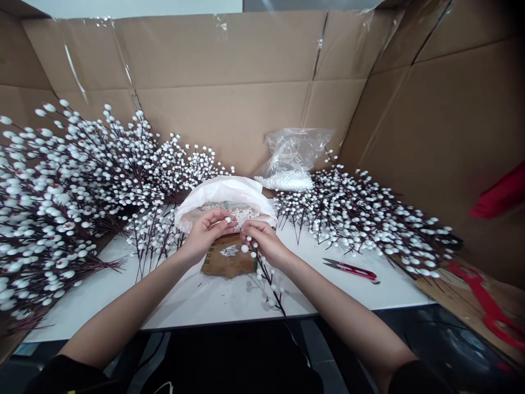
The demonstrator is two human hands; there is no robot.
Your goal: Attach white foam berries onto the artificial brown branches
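Nearest to me, dark clothing and two bare forearms enter at the lower edge, which cuts off the wearer's body. I count one bench, white, its front edge running across the view.

One single branch slants over this edge; I cannot count its white berries reliably against the white surface. Its upper end meets the right hand, whose fingers are closed on it; the exact grip point is hidden from me. The left hand pinches one white bead between thumb and fingertips, just beside the right hand.

Below the hands I see one piece of brown card bearing one white patch, its material hard to make out. To the right lie one pair of red-handled snips and, farther right, one pair of red scissors, blurred near the frame edge.

Behind the hands stands one white bag, its mouth facing me, loose beads inside, partly covered by fingers. I register two large masses of berry branches: the left mass, cut off by the frame, and the right mass. Overlap prevents a stem count. Between them, one clear bag sits against the cardboard wall. One red object at the right edge is cut off; I cannot identify it.
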